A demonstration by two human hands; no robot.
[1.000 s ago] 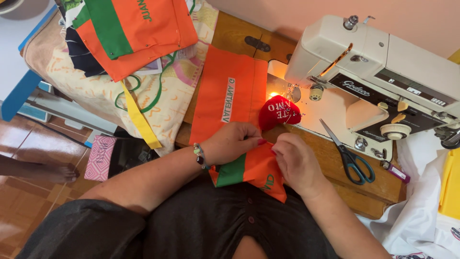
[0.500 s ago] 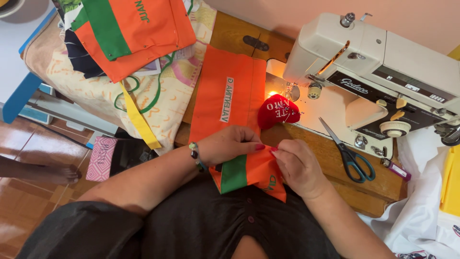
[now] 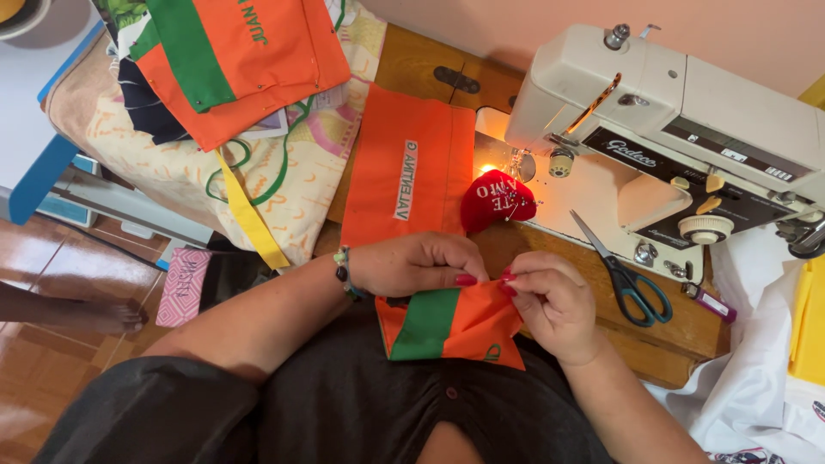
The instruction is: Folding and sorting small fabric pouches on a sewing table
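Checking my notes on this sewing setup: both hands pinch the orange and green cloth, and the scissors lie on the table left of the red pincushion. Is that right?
Not quite. In the head view the scissors lie right of the red pincushion, beside the sewing machine. The left hand and right hand do pinch the orange and green cloth.

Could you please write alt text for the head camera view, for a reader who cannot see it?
Both hands, left hand and right hand, pinch the edge of an orange and green fabric piece at a wooden sewing table. Beyond them lie a red heart-shaped pincushion, scissors and a white sewing machine.
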